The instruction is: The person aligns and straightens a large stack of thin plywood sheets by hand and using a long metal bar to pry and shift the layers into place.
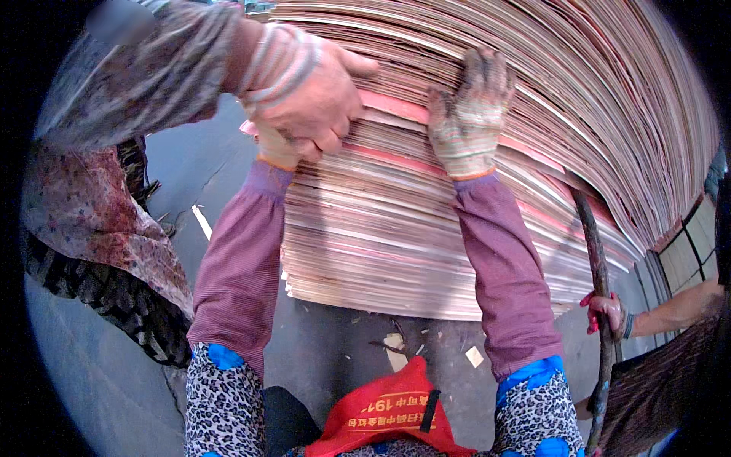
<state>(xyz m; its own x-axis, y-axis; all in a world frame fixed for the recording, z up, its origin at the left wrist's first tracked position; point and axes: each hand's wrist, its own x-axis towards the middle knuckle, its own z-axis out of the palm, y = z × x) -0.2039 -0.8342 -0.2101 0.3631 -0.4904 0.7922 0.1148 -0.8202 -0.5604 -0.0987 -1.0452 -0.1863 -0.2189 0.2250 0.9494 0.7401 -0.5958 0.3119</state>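
A tall stack of thin wood sheets (pixel 381 259), pinkish and tan along the edges, fills the middle and upper right. My right hand (pixel 474 126), in a dirty striped knit glove, lies against the sheet edges with its fingers stretched upward and the thumb apart. At the stack's left side is my left hand (pixel 276 149). Most of it is hidden behind a co-worker's hand (pixel 308 99), so its fingers do not show. That co-worker's hand, with a striped glove cuff, reaches in from the upper left and touches the sheet edges.
At the right, another person's hand (pixel 605 312) grips a long dark wooden stick (pixel 592 236) whose top meets the sheets. A co-worker's stained apron (pixel 114 221) hangs at the left. Wood scraps (pixel 396 350) lie on the grey floor. A red cloth (pixel 388 411) covers my front.
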